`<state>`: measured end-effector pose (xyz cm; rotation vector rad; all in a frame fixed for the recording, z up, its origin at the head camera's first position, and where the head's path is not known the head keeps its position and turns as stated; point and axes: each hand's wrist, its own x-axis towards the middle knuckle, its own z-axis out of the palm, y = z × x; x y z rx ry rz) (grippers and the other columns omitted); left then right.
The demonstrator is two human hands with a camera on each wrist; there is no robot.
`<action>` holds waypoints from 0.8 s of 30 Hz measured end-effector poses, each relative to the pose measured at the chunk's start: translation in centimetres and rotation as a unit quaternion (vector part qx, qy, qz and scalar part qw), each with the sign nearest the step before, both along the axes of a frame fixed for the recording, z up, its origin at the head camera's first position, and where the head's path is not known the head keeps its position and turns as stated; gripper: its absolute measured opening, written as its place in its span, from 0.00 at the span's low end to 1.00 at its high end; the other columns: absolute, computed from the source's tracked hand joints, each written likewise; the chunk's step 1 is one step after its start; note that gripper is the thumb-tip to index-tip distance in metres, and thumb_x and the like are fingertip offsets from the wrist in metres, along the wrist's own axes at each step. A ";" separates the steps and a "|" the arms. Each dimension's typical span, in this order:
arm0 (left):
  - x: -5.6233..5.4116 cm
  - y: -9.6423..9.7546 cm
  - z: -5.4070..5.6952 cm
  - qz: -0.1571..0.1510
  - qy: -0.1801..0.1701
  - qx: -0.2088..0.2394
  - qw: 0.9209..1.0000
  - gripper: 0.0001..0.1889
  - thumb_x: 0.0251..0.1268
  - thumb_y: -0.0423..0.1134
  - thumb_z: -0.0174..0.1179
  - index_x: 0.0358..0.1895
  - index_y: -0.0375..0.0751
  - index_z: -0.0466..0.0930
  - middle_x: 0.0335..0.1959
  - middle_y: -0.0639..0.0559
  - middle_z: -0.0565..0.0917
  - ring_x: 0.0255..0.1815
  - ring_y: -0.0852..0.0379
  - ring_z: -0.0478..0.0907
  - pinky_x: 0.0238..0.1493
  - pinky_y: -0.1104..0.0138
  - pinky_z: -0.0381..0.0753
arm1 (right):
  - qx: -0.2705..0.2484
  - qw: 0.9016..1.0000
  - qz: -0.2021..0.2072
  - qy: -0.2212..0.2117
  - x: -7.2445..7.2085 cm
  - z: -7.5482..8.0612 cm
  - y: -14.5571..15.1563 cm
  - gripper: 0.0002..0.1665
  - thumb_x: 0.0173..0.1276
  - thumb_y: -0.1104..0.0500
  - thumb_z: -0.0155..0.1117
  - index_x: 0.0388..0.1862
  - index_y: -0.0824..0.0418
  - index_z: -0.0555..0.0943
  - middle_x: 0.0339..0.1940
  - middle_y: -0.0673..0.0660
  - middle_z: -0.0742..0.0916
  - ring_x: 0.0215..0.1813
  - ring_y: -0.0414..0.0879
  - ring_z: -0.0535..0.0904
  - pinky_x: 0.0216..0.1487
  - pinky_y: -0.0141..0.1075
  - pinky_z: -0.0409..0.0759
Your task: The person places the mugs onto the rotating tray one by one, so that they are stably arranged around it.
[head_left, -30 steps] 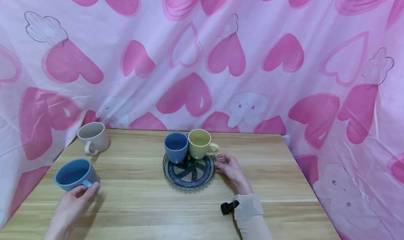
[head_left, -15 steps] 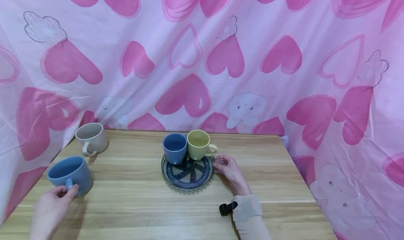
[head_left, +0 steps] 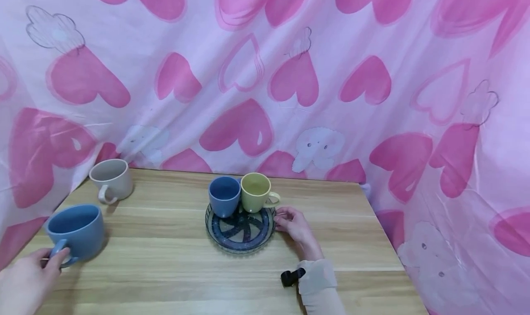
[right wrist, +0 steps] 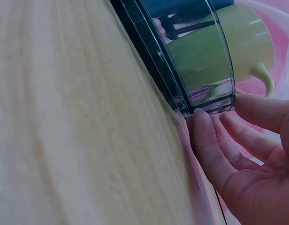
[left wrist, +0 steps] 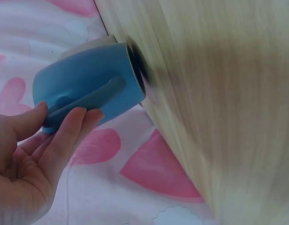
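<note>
Listing by head view, we enter: glass tray [head_left: 241,247], bearing small blue cup [head_left: 224,197] and yellow cup [head_left: 255,194]; left of the glass tray, large blue mug [head_left: 82,234] and pale mug [head_left: 115,182]. Left wrist view: left hand [left wrist: 29,164], pinching large blue mug's handle [left wrist: 94,96]. Right wrist view: right hand [right wrist: 257,183], clamped on glass tray's edge.

- Four cups [head_left: 83,239] [head_left: 224,195] [head_left: 255,194] [head_left: 118,180]: two blue, one yellow, one grey
- Three cup handles [head_left: 60,249] [head_left: 104,195] [head_left: 275,197] in view
- One plate [head_left: 240,235]
- Two hands [head_left: 26,278] [head_left: 295,225]: one left, one right
- One sleeve [head_left: 317,282]
- One small black object [head_left: 291,277]
- One desk [head_left: 178,278]
</note>
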<state>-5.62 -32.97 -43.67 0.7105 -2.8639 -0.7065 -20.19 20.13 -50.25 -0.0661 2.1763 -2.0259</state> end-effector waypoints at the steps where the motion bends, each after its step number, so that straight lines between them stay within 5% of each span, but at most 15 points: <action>1: 0.0 -0.1 -0.1 0.006 0.009 0.009 1.000 0.19 0.74 0.41 0.52 0.29 0.25 0.73 0.18 0.42 0.78 0.21 0.49 0.71 0.24 0.59 0.66 | -0.002 1.000 0.000 0.000 0.1 0.0 -0.1 0.17 0.67 0.73 0.60 0.54 0.79 0.73 0.42 0.68 0.83 0.39 0.48 0.82 0.43 0.41 0.86; 5: -0.1 -0.6 -1.1 0.043 0.034 0.073 0.996 0.19 0.75 0.39 0.52 0.40 0.18 0.74 0.20 0.36 0.81 0.16 0.63 0.68 0.18 0.70 0.68 | -0.009 1.000 -0.002 -0.003 0.1 -0.1 -0.2 0.18 0.67 0.73 0.60 0.54 0.79 0.73 0.41 0.66 0.83 0.38 0.47 0.82 0.44 0.42 0.85; 8: -0.7 -1.9 -2.8 0.068 0.062 0.179 0.979 0.22 0.75 0.40 0.51 0.48 0.14 0.73 0.20 0.39 0.83 0.15 0.76 0.68 0.17 0.77 0.74 | -0.008 1.000 -0.007 -0.008 0.1 0.0 -0.1 0.17 0.66 0.74 0.60 0.54 0.79 0.73 0.39 0.63 0.83 0.38 0.47 0.82 0.45 0.43 0.85; 10: -1.1 -3.4 -4.9 0.066 0.118 0.288 0.948 0.16 0.74 0.39 0.53 0.43 0.25 0.82 0.19 0.49 0.84 0.18 0.81 0.71 0.19 0.79 0.78 | -0.004 1.000 -0.008 -0.009 0.0 0.0 -0.1 0.17 0.66 0.74 0.60 0.54 0.79 0.73 0.39 0.62 0.83 0.37 0.47 0.82 0.44 0.43 0.85; 12: -1.3 -4.8 -6.9 0.037 0.197 0.391 0.898 0.10 0.71 0.36 0.57 0.36 0.39 0.87 0.20 0.61 0.84 0.21 0.80 0.76 0.22 0.79 0.80 | -0.002 1.000 -0.007 -0.009 0.0 0.0 -0.1 0.17 0.66 0.74 0.60 0.54 0.79 0.73 0.39 0.63 0.83 0.37 0.47 0.82 0.44 0.43 0.85; 14: -1.2 -5.2 -7.6 0.006 0.251 0.465 0.849 0.13 0.68 0.33 0.59 0.28 0.55 0.87 0.21 0.69 0.83 0.23 0.75 0.80 0.24 0.78 0.80 | -0.002 1.000 -0.008 -0.010 0.0 0.1 -0.1 0.17 0.66 0.74 0.60 0.54 0.78 0.74 0.40 0.63 0.83 0.37 0.47 0.82 0.45 0.42 0.85; 16: -1.0 -4.4 -6.7 -0.013 0.275 0.496 0.824 0.18 0.67 0.30 0.60 0.25 0.61 0.86 0.22 0.67 0.84 0.24 0.72 0.82 0.26 0.79 0.80 | -0.002 1.000 -0.006 -0.008 -0.1 0.1 -0.1 0.17 0.66 0.74 0.60 0.54 0.79 0.73 0.40 0.64 0.83 0.38 0.47 0.82 0.45 0.43 0.85; 18: -0.7 -2.7 -4.5 -0.005 0.268 0.495 0.827 0.19 0.67 0.30 0.60 0.24 0.62 0.86 0.22 0.68 0.84 0.23 0.72 0.82 0.25 0.79 0.80 | -0.001 1.000 -0.007 -0.007 -0.1 0.0 -0.1 0.17 0.66 0.74 0.60 0.53 0.79 0.73 0.40 0.64 0.83 0.37 0.47 0.82 0.45 0.44 0.85; 22: 0.1 0.7 -0.7 0.026 0.227 0.474 0.850 0.18 0.67 0.35 0.62 0.22 0.66 0.85 0.19 0.71 0.82 0.21 0.73 0.81 0.23 0.80 0.79 | -0.003 1.000 -0.009 -0.007 -0.3 0.0 -0.1 0.17 0.66 0.74 0.60 0.53 0.79 0.74 0.39 0.62 0.83 0.36 0.46 0.82 0.46 0.47 0.85; 24: 0.5 1.8 0.2 0.036 0.197 0.440 0.875 0.15 0.66 0.40 0.64 0.24 0.69 0.85 0.18 0.72 0.82 0.22 0.73 0.81 0.29 0.82 0.79 | -0.004 1.000 -0.008 -0.007 -0.3 -0.1 -0.1 0.17 0.67 0.74 0.60 0.54 0.79 0.73 0.39 0.62 0.83 0.37 0.46 0.82 0.47 0.48 0.84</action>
